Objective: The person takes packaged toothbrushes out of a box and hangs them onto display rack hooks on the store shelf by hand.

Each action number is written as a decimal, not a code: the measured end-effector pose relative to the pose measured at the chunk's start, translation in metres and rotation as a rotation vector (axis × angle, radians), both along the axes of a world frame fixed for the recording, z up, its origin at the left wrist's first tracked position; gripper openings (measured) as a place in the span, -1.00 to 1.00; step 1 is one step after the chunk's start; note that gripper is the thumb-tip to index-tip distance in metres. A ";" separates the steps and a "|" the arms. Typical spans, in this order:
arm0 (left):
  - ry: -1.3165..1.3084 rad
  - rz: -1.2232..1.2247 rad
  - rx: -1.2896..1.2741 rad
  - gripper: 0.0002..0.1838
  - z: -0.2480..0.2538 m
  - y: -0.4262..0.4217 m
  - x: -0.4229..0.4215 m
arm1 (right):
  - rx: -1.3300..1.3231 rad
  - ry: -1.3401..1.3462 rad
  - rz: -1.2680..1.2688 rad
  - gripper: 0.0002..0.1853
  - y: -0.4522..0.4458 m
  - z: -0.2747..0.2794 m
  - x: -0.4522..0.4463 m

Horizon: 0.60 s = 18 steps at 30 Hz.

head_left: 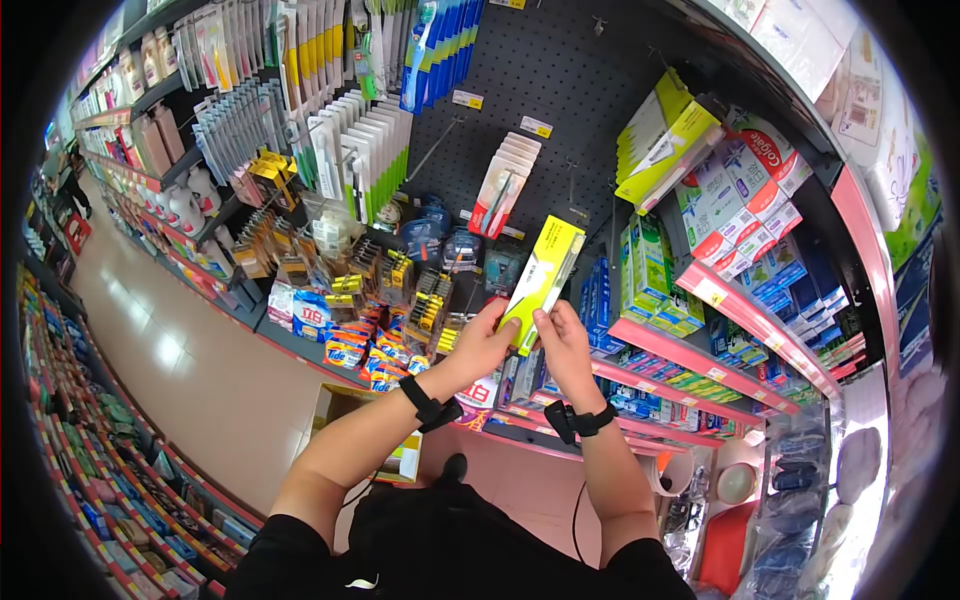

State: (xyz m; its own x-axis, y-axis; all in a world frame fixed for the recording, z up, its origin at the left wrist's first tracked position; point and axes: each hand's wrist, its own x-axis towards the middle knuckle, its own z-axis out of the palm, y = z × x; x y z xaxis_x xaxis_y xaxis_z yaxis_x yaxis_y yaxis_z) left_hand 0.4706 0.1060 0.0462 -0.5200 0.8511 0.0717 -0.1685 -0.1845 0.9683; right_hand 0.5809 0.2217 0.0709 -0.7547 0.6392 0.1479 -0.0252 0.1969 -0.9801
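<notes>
Both of my hands grip the lower end of a yellow-green toothbrush pack, which tilts up to the right in front of the pegboard. My left hand pinches its left edge with the thumb on the front. On the opposite edge, my right hand has its thumb against the front, with the fingers partly hidden behind. Similar yellow-green packs hang on a hook at the upper right. Red-and-white toothbrush packs hang just above the held one.
A dark pegboard with bare hooks stands ahead. Toothpaste boxes fill the right shelves, which have pink edges. Detergent bags hang low at the left. An open carton stands on the floor beside me, and an aisle runs left.
</notes>
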 end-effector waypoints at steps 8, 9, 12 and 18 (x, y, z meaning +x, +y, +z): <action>-0.051 0.003 -0.001 -0.82 -0.003 0.004 -0.001 | 0.061 -0.071 0.031 -0.84 0.004 0.003 -0.005; -0.076 0.009 -0.004 -0.82 -0.002 0.006 -0.001 | 0.053 -0.066 0.030 -0.84 0.004 0.003 -0.006; -0.106 0.023 -0.003 -0.82 -0.007 0.008 0.000 | 0.055 -0.061 0.027 -0.84 0.005 0.000 -0.008; -0.133 0.069 0.011 -0.81 -0.015 0.013 0.002 | 0.025 -0.054 0.013 -0.79 0.017 -0.019 -0.012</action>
